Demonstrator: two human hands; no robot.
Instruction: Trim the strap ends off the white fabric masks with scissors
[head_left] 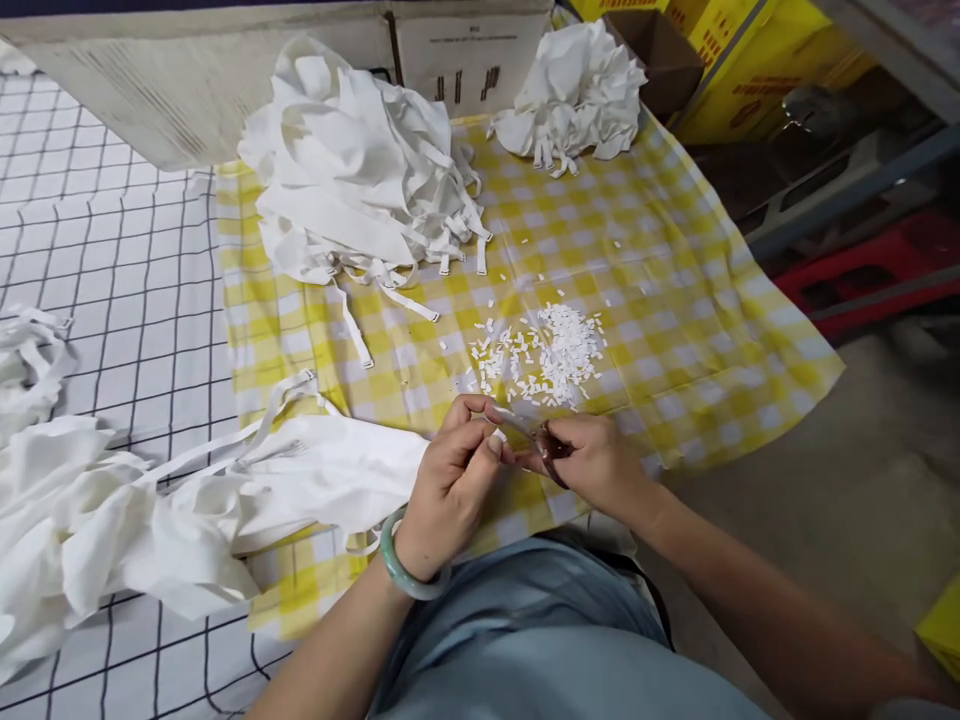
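Observation:
My left hand [454, 480], with a pale green bangle at the wrist, pinches the end of a white fabric strap [496, 438] that belongs to a white garment [315, 480] lying to the left. Touching it from the right, my right hand [592, 462] grips small scissors [546, 450] with dark handles, the blades pointing at the strap end. Just beyond both hands lies a heap of tiny white cut-off bits [551, 355] on a yellow checked cloth [675, 300].
A big pile of white strapped garments [352, 170] sits at the back of the cloth, a smaller pile [574, 95] at the back right. More white fabric [75, 520] lies on a black-gridded white sheet [135, 280] at left. Cardboard boxes [465, 60] stand behind; yellow boxes [750, 60] and a red stool [870, 265] at right.

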